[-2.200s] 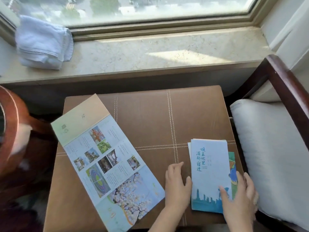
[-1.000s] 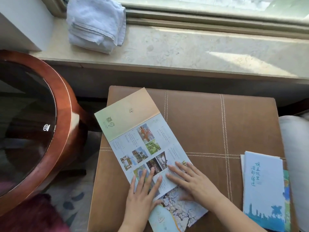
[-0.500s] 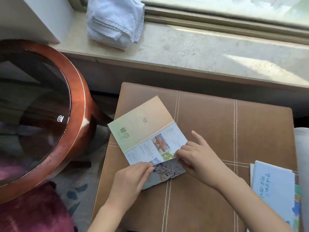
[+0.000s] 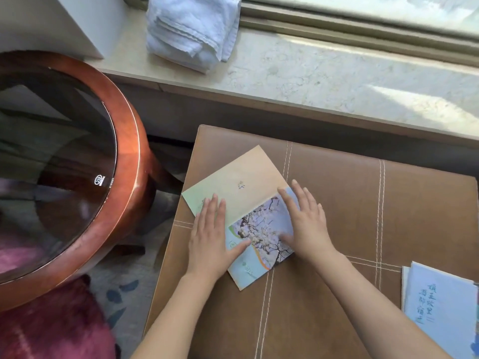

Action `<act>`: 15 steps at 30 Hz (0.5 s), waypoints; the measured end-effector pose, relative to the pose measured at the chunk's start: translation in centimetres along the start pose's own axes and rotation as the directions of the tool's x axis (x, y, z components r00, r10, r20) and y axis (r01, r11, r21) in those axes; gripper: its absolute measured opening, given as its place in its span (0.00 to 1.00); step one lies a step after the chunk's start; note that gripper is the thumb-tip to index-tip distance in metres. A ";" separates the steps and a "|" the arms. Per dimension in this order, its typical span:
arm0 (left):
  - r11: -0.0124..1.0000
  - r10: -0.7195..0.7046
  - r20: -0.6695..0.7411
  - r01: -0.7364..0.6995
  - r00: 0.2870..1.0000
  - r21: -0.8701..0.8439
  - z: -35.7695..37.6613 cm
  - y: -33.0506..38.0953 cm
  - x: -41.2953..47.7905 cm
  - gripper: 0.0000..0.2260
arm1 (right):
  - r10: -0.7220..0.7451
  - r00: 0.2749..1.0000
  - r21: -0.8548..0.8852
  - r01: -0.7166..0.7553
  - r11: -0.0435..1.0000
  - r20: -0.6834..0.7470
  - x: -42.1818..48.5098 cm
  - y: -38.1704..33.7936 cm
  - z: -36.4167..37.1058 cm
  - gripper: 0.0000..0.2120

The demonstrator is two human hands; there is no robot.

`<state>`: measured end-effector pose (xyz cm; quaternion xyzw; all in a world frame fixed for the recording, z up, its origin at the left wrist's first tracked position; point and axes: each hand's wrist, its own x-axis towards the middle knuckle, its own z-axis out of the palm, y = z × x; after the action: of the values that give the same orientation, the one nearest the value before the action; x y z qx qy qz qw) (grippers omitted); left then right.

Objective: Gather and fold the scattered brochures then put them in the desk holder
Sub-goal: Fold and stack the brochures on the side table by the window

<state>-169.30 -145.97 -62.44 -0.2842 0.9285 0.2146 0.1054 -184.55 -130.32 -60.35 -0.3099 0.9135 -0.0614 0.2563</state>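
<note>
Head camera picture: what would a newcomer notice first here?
Two flat hands, left hand and right hand, press a partly folded brochure on a brown leather stool in the middle. A round glass-topped table fills the left, a white towel lies on the windowsill above, and blue brochures sit at the lower right.

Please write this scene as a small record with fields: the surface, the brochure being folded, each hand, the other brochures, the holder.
surface: brown leather stool with white stitching
brochure being folded: paper brochure with a blossom picture, partly folded, flat on the stool
left hand: flat, fingers straight, pressing the brochure's left part
right hand: flat, pressing its right part
other brochures: light blue folded pile at the stool's right edge
holder: not in view
</note>
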 end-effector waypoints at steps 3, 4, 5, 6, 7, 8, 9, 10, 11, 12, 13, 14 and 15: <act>0.997 0.038 0.058 -0.042 0.998 0.065 0.6 0.6 1.1 0.50 | 0.243 0.966 0.337 -0.200 0.920 -0.089 -0.7 1.1 0.4 0.45; 0.997 0.036 0.060 -0.040 0.998 0.071 0.9 0.9 1.0 0.50 | 0.293 0.951 0.374 -0.237 0.897 -0.099 -0.7 1.5 0.5 0.41; 0.996 0.033 0.067 -0.039 0.997 0.076 1.1 1.0 0.6 0.50 | 0.333 0.939 0.390 -0.277 0.878 -0.085 -0.6 1.9 0.5 0.35; 0.996 0.036 0.077 -0.042 0.996 0.080 1.4 1.2 0.0 0.50 | 0.373 0.927 0.408 -0.323 0.854 -0.046 -0.4 2.1 0.5 0.30; 0.995 0.043 0.087 -0.050 0.995 0.085 1.7 1.3 -0.7 0.49 | 0.410 0.912 0.432 -0.374 0.820 0.010 -0.2 2.3 0.5 0.26; 0.995 0.048 0.090 -0.056 0.995 0.088 1.9 1.3 -1.4 0.49 | 0.441 0.895 0.457 -0.422 0.783 0.069 0.0 2.4 0.5 0.22; 0.995 0.047 0.084 -0.054 0.995 0.088 2.0 1.4 -2.0 0.48 | 0.464 0.878 0.483 -0.459 0.746 0.119 0.2 2.5 0.5 0.18; 0.995 0.043 0.072 -0.049 0.997 0.082 2.1 1.5 -2.5 0.48 | 0.476 0.866 0.514 -0.480 0.711 0.151 0.2 2.5 0.4 0.15; 0.997 0.037 0.064 -0.042 0.997 0.070 2.1 1.7 -2.9 0.47 | 0.478 0.862 0.550 -0.484 0.681 0.167 0.1 2.4 0.2 0.12; 0.998 0.031 0.067 -0.035 0.997 0.052 1.9 1.8 -3.3 0.47 | 0.468 0.866 0.588 -0.475 0.655 0.179 -0.3 2.4 0.1 0.11; 0.999 0.026 0.076 -0.029 0.997 0.031 1.8 1.9 -3.8 0.47 | 0.446 0.874 0.630 -0.458 0.628 0.190 -0.8 2.2 0.0 0.11; 1.000 0.023 0.086 -0.024 0.996 0.010 1.7 1.9 -4.2 0.47 | 0.412 0.891 0.676 -0.425 0.602 0.193 -1.5 2.0 -0.1 0.13; 1.000 0.018 0.091 -0.017 0.996 -0.012 1.6 2.0 -4.6 0.47 | 0.363 0.915 0.723 -0.371 0.583 0.176 -2.3 1.6 0.0 0.15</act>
<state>-166.56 -141.46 -61.71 -0.2664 0.9240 0.2333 0.1440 -183.85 -127.62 -59.80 0.0168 0.8503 -0.3726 0.3712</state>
